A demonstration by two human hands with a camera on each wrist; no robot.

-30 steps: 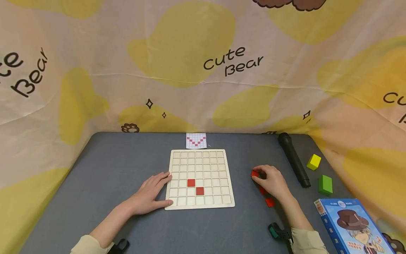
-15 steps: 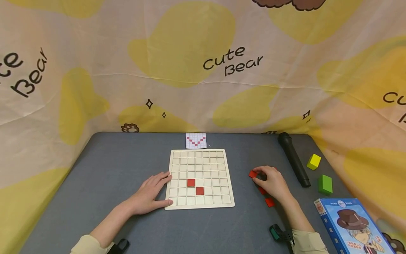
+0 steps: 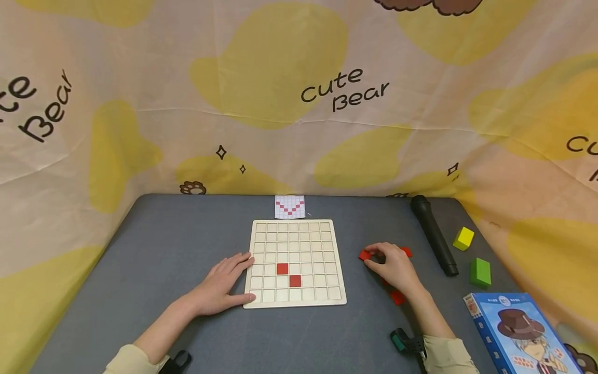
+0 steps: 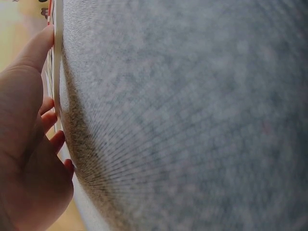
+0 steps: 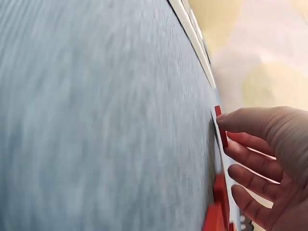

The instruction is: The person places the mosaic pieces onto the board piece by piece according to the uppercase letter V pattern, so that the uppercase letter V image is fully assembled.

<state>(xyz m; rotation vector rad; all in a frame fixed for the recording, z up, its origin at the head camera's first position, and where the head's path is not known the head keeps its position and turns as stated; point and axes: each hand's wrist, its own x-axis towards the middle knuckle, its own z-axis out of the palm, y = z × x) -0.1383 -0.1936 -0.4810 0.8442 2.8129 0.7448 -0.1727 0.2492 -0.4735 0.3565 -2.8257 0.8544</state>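
My left hand [image 3: 212, 291] rests at the left edge of a cream grid board [image 3: 296, 242], fingertips on its rim and thumb at the near-left corner. Two red square tiles sit in board cells, one tile [image 3: 282, 268] up and left of the other tile [image 3: 295, 281]. To the right of the board, my right hand [image 3: 396, 267] pinches a red tile [image 3: 364, 255] between thumb and index finger. The right wrist view shows this tile [image 5: 221, 127] edge-on, close over the table. More loose red tiles [image 3: 398, 297] lie under and around this hand, partly hidden by it.
A pattern card [image 3: 289, 207] with a red V of squares lies behind the board. At the right are a black microphone [image 3: 434, 236], a yellow block [image 3: 464, 238], a green block [image 3: 480, 272] and a blue illustrated box [image 3: 520, 330]. Printed cloth hangs behind the table.
My right hand has shifted slightly left with the pinched red tile, uncovering another red tile behind it. The left hand and board have stayed in place.
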